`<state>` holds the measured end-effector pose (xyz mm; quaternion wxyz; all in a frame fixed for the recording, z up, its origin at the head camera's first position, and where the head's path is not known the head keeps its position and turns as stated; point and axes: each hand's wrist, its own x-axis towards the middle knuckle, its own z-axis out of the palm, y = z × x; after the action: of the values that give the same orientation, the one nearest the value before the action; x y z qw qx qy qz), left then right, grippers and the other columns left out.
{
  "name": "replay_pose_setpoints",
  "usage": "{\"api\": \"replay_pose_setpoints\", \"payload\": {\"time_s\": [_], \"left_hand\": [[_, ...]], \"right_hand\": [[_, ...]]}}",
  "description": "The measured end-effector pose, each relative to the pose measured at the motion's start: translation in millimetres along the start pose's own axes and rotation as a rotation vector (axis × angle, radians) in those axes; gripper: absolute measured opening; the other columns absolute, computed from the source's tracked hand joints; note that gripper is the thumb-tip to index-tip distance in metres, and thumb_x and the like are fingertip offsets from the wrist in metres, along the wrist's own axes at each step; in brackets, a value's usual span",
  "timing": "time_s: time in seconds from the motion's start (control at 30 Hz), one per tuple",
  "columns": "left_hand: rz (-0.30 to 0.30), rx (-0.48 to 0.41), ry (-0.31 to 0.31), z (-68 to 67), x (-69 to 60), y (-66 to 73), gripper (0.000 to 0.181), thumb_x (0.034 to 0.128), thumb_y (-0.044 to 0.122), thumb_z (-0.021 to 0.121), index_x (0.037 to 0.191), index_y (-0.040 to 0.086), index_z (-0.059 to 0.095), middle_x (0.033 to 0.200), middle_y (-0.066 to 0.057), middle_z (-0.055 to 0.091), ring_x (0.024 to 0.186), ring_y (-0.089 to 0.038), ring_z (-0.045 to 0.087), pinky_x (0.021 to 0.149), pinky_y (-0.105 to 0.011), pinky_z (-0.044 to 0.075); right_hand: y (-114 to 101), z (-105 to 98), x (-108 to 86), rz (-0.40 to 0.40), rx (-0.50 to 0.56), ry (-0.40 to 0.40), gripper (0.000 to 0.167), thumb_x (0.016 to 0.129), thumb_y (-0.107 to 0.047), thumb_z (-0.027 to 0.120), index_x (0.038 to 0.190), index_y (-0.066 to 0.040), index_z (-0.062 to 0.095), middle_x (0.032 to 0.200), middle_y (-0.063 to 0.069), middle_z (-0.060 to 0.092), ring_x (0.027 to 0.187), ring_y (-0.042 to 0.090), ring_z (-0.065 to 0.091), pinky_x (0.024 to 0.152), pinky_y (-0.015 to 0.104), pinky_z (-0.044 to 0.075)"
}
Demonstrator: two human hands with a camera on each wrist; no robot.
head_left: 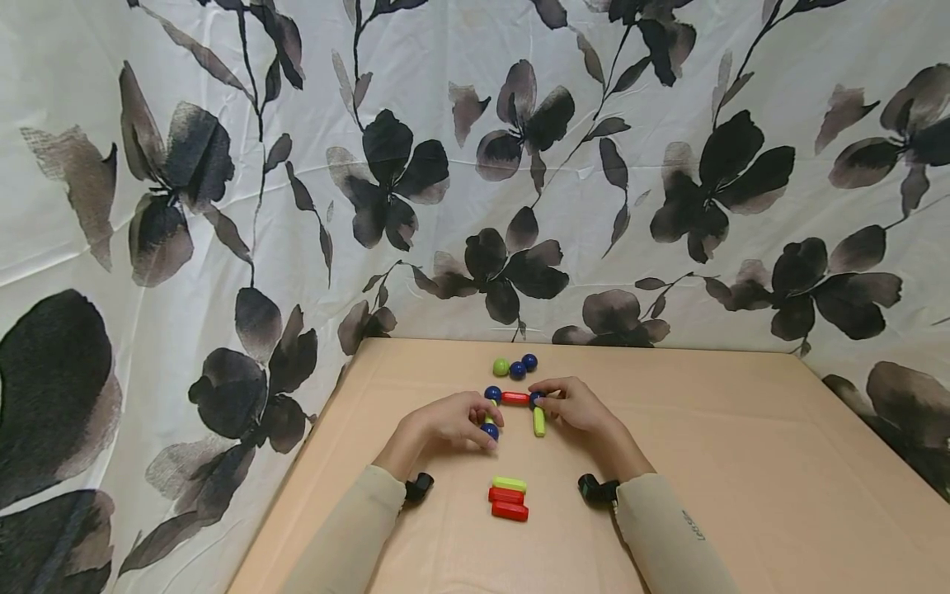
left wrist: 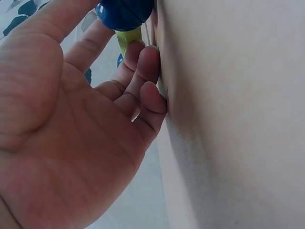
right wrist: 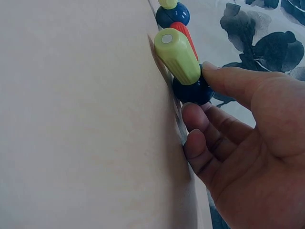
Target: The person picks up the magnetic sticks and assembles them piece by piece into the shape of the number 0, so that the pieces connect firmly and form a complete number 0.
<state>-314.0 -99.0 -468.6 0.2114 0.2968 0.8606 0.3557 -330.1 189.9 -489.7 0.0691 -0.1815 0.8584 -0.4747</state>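
Observation:
Blue balls and rods are joined into an open-sided frame on the table. A red rod point(head_left: 515, 398) joins the far left blue ball point(head_left: 493, 393) to the right corner ball point(right wrist: 193, 90). My right hand point(head_left: 582, 406) pinches that corner ball between thumb and fingers. From it a yellow-green rod point(head_left: 538, 422) points towards me, a silvery disc on its free end. On the left side, my left hand point(head_left: 462, 419) holds the near blue ball point(head_left: 490, 431) by thumb and fingers. A yellow-green rod point(left wrist: 125, 40) joined to this ball is partly hidden by the fingers.
Beyond the frame lie a green ball point(head_left: 500, 367) and two blue balls point(head_left: 518, 370). Nearer me, a yellow-green rod point(head_left: 509, 483) and two red rods point(head_left: 509, 511) lie side by side. A flower-printed cloth point(head_left: 475, 198) hangs behind the table point(head_left: 742, 462).

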Motion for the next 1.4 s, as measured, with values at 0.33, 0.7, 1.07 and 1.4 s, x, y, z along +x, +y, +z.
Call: {"api": "replay_pose_setpoints", "payload": {"time_s": [0.33, 0.7, 1.07, 1.4], "left_hand": [[-0.002, 0.01, -0.007, -0.6, 1.6, 0.4, 0.028, 0.0863, 0.032, 0.087, 0.111, 0.025, 0.076, 0.095, -0.002, 0.06, 0.094, -0.02, 0.052, 0.077, -0.034, 0.039], [0.001, 0.017, 0.019, -2.7, -0.5, 2.1, 0.03, 0.0863, 0.034, 0.087, 0.114, 0.026, 0.076, 0.098, 0.0, 0.062, 0.096, -0.019, 0.055, 0.079, -0.034, 0.043], [0.02, -0.051, 0.346, 0.9, 15.4, -8.0, 0.027, 0.0971, 0.03, 0.075, 0.121, 0.018, 0.074, 0.103, -0.005, 0.06, 0.096, -0.022, 0.054, 0.08, -0.035, 0.044], [0.01, -0.212, 0.516, 11.6, 41.0, -23.6, 0.03, 0.1009, 0.02, 0.07, 0.129, 0.01, 0.073, 0.119, -0.007, 0.073, 0.108, -0.021, 0.063, 0.095, -0.039, 0.051]], "right_hand": [[0, 0, 1.6, 0.018, -0.011, 0.006, 0.03, 0.101, -0.011, 0.068, 0.131, -0.008, 0.072, 0.112, 0.009, 0.07, 0.074, 0.022, 0.056, 0.062, 0.024, 0.049], [-3, 3, 6.2, 0.017, -0.005, 0.042, 0.031, 0.102, -0.008, 0.065, 0.132, -0.006, 0.07, 0.105, 0.009, 0.07, 0.076, 0.021, 0.057, 0.066, 0.028, 0.053], [5, 7, 5.9, 0.027, 0.017, 0.051, 0.031, 0.103, -0.009, 0.064, 0.133, -0.006, 0.07, 0.106, 0.009, 0.07, 0.076, 0.02, 0.056, 0.062, 0.027, 0.052], [0, 5, 4.7, 0.014, -0.07, 0.113, 0.033, 0.102, -0.017, 0.067, 0.134, -0.008, 0.069, 0.118, 0.01, 0.071, 0.083, 0.019, 0.058, 0.071, 0.029, 0.048]]}}
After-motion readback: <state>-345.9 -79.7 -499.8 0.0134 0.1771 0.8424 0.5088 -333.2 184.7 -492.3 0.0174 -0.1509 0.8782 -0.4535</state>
